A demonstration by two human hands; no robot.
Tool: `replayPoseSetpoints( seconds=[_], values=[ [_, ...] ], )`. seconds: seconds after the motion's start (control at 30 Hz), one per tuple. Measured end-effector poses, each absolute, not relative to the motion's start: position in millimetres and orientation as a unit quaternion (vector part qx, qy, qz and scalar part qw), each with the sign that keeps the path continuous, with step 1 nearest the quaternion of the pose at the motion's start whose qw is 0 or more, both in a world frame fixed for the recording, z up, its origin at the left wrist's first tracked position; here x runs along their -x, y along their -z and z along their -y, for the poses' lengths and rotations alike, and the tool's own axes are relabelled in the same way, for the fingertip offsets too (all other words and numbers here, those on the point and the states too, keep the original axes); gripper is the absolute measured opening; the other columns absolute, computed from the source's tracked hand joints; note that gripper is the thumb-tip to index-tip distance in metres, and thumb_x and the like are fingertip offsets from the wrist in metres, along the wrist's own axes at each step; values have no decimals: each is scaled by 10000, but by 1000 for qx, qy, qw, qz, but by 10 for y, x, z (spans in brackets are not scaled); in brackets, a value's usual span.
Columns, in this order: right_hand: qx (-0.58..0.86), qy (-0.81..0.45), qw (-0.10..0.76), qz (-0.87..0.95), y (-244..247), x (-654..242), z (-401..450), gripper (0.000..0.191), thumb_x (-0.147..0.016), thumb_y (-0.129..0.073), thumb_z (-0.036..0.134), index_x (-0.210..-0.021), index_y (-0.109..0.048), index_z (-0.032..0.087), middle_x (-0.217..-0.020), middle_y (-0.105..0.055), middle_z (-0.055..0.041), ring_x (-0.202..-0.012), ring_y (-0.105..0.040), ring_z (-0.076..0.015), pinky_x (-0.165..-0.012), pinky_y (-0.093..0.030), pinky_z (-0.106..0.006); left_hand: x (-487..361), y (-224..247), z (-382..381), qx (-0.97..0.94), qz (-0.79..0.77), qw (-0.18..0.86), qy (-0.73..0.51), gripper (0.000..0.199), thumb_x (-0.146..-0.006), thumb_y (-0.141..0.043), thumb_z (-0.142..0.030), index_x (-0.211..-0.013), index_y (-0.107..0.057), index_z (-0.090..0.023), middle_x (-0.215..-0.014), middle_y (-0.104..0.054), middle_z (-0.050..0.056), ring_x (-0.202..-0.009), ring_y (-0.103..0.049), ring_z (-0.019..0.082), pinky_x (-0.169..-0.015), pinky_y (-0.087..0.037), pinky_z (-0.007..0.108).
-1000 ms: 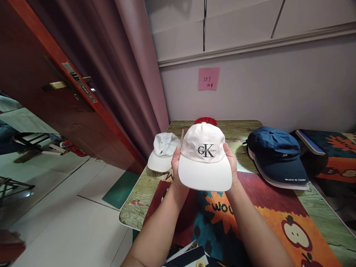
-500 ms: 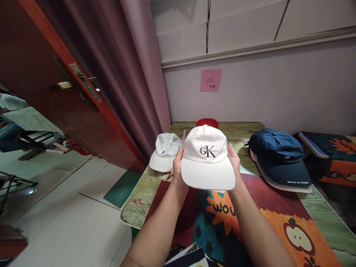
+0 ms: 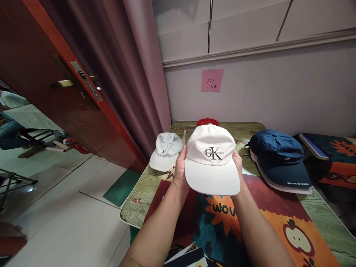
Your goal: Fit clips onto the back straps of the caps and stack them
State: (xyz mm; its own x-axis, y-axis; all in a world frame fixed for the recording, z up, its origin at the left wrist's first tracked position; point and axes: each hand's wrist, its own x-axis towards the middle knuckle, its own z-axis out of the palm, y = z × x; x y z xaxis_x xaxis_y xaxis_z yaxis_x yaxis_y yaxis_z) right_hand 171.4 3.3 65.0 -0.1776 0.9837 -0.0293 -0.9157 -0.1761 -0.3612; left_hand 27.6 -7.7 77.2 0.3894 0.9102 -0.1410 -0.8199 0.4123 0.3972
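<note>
A white cap [image 3: 213,174] with a black "CK" logo is held up over the table, its brim toward me. My left hand [image 3: 181,167] grips its left side, and my right hand [image 3: 237,165] grips its right side; the fingers behind the cap are partly hidden. Left of it, a light grey cap [image 3: 166,150] with a small dark emblem lies on the table. On the right, a navy cap [image 3: 280,155] rests on top of a pale cap [image 3: 257,163], of which only the edges show.
The wood-patterned table [image 3: 136,200] carries a colourful mat [image 3: 278,222]. A red dish [image 3: 207,122] stands at the back, and printed items [image 3: 189,257] lie at the near edge. A pink note [image 3: 212,80] is on the wall. A brown door [image 3: 69,111] and curtain [image 3: 139,74] are at left.
The white cap has moved slightly right and nearer to me, with both hands still on it. The other caps stay in place.
</note>
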Motion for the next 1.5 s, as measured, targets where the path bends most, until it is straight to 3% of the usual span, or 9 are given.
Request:
replayPoseSetpoints(
  seconds=[0.13,0.27,0.4,0.57,0.77,0.97,1.3,1.4,1.5],
  values=[
    [131,-756,628,126,-658,-1717,-25,373,-959,-458,402,-1186,-703,237,-1125,-782,-51,-1190,-667,-292,-1105,-449,-576,-248,-787,88,-113,-184,825,-523,644,-989,-444,-514,-1497,-497,-123,-1310,-695,159,-1252,-631,362,-1158,-398,536],
    [139,-732,651,143,-658,-1696,9,308,-924,-483,321,-1116,-719,271,-1016,-801,-18,-1074,-716,-266,-1106,-465,-521,-151,-842,163,-143,-169,833,-507,737,-963,-399,-644,-1473,-530,-129,-1321,-687,171,-1304,-583,396,-1159,-380,562],
    [173,-715,662,144,-639,-1659,77,221,-881,-508,289,-918,-726,276,-851,-795,-2,-888,-745,-253,-1078,-498,-460,-106,-924,275,-200,-117,834,-501,866,-891,-373,-787,-1479,-526,-169,-1371,-657,161,-1403,-474,423,-1181,-323,592],
    [219,-744,616,140,-609,-1600,81,231,-864,-509,361,-806,-704,251,-784,-782,-16,-927,-743,-285,-1066,-506,-467,-170,-914,289,-217,-99,813,-531,1010,-788,-386,-898,-1465,-536,-163,-1388,-641,173,-1433,-426,441,-1177,-319,595],
    [193,-792,566,121,-620,-1680,-36,359,-938,-424,414,-1015,-729,241,-961,-803,-39,-1102,-713,-285,-1064,-485,-498,-246,-897,96,-185,-126,813,-537,894,-848,-439,-813,-1443,-563,-157,-1347,-672,161,-1370,-513,421,-1164,-365,576],
    [192,-784,579,117,-561,-1741,-89,376,-944,-420,462,-952,-730,250,-1013,-797,-64,-1151,-696,-295,-1063,-474,-501,-167,-859,10,-134,-173,812,-542,688,-943,-489,-605,-1453,-554,-149,-1310,-697,152,-1304,-588,378,-1167,-385,537],
    [200,-757,615,89,-478,-1666,-117,410,-934,-429,531,-971,-741,268,-1029,-795,-48,-1157,-691,-299,-1077,-460,-512,-2,-828,-97,-146,-146,847,-489,674,-964,-413,-599,-1468,-544,-172,-1335,-683,152,-1343,-551,389,-1176,-345,577],
    [187,-773,598,94,-539,-1656,-117,434,-939,-421,567,-1021,-738,283,-1051,-794,-39,-1155,-691,-305,-1077,-452,-520,4,-718,-102,-133,-147,863,-465,619,-973,-442,-531,-1467,-547,-174,-1325,-690,146,-1318,-579,377,-1174,-360,574],
    [188,-804,559,67,-575,-1712,-157,510,-972,-373,573,-1101,-722,224,-1049,-794,-83,-1145,-696,-316,-1083,-437,-544,12,-621,-165,-120,-157,864,-464,611,-987,-434,-525,-1482,-530,-179,-1330,-688,139,-1308,-595,348,-1183,-369,545]
  ],
)
